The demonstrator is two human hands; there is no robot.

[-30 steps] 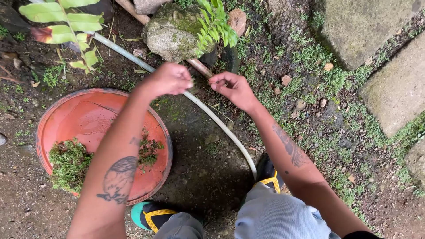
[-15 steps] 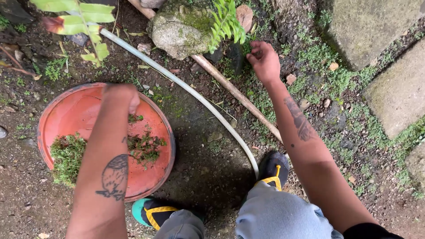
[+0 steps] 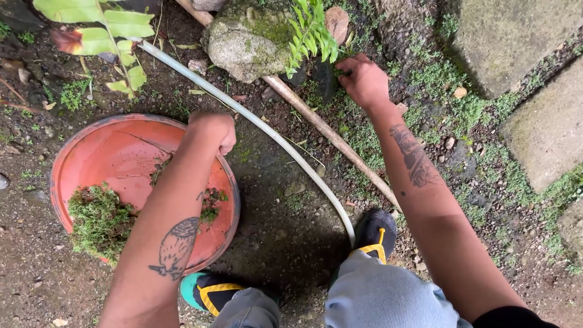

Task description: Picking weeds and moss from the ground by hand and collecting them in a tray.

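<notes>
The left hand (image 3: pixel 214 129) hangs curled into a loose fist over the far rim of the basin (image 3: pixel 73 159), knuckles up; whether anything sits inside the fingers cannot be told from above. The right hand (image 3: pixel 364 79) reaches out to the moss (image 3: pixel 358 136) on the ground beside the rock (image 3: pixel 249 42), fingers bunched narrow at the tips as if pinching, though the pinched bit is too small to make out. A fern (image 3: pixel 310 30) overlaps the spot just left of the fingertips. In the basin a clump (image 3: pixel 97 222) of pulled moss lies at the near left, and the left forearm hides part of a smaller scatter. The hose (image 3: pixel 267 130) runs from upper left down to the shoe (image 3: pixel 375 234), with a stick (image 3: pixel 328 133) roughly alongside it.
</notes>
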